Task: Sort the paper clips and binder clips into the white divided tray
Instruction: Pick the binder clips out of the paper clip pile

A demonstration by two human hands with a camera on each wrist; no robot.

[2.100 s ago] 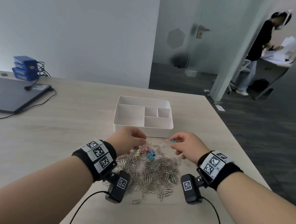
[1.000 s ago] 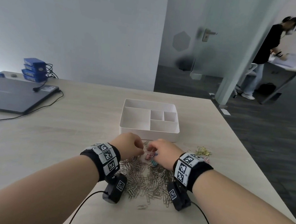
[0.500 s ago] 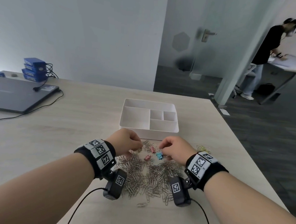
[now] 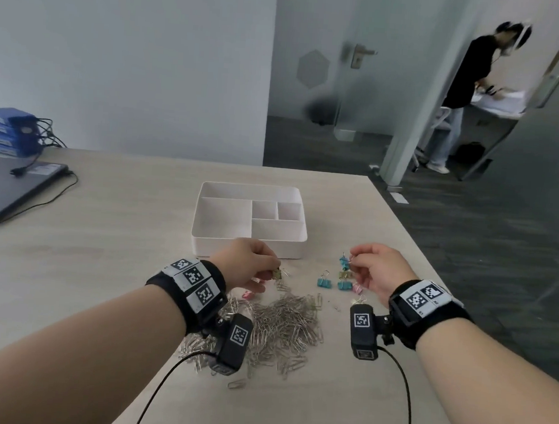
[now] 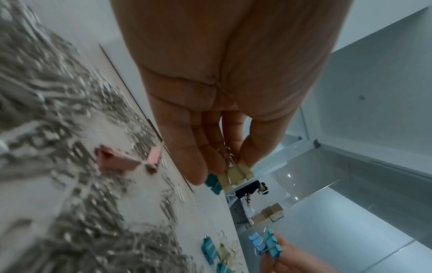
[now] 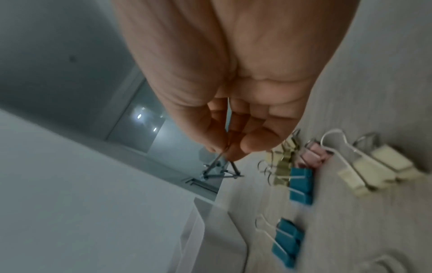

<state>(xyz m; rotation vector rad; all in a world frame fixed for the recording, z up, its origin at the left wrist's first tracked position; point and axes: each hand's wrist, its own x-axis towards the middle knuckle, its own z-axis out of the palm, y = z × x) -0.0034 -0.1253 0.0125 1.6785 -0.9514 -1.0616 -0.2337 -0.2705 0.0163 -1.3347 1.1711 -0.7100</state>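
Our left hand (image 4: 246, 262) pinches a gold binder clip (image 5: 237, 174); our right hand (image 4: 378, 268) pinches a blue binder clip (image 4: 344, 262) by its wire. The paper clips (image 4: 283, 324) lie heaped at 6 o'clock of the white divided tray (image 4: 247, 246) on the surface (image 4: 104, 232).

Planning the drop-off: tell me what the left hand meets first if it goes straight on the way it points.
Likely the near wall of the white divided tray: the left hand, pinching a gold binder clip, points at it. Depth is unclear.

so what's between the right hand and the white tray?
Head view: bare tabletop separates the right hand from the white tray; the hand's blue binder clip hangs in that gap.
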